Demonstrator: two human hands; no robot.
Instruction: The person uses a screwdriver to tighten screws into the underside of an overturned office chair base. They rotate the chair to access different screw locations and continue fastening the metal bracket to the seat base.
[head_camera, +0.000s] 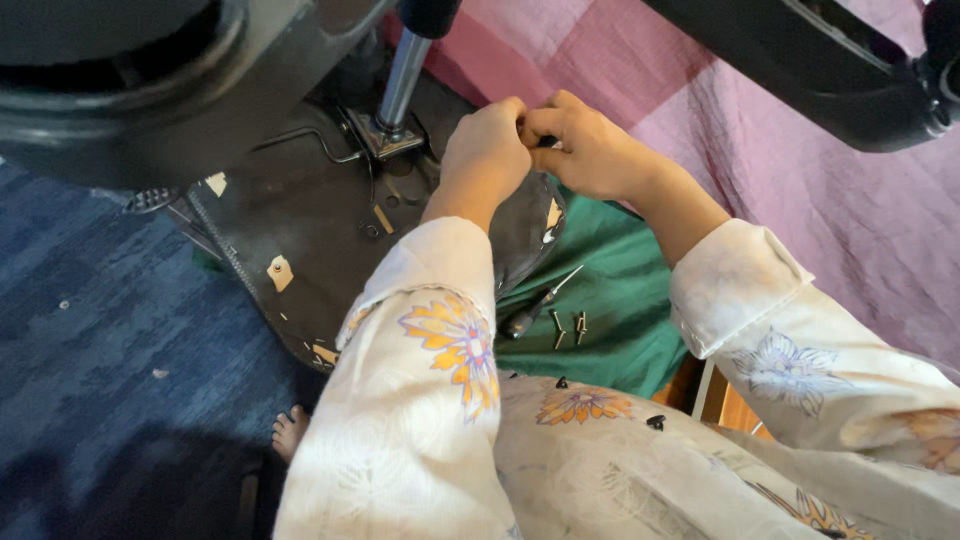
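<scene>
Both my left hand (487, 150) and right hand (585, 150) pinch a small dark part at the chair seat underside (310, 215). Several loose screws (570, 327) and a screwdriver (535, 308) lie below it, so fastening seems unfinished.

Head view, looking down. The left hand (487, 150) and right hand (585, 150) met fingertip to fingertip over the black underside of an overturned chair seat (310, 230), pinching a small dark part, possibly a screw, largely hidden. A metal column (402, 85) rose beside them. A screwdriver (535, 308) and loose screws (570, 327) lay on green cloth (620, 290); pink fabric (800, 200) lay beyond.
</scene>
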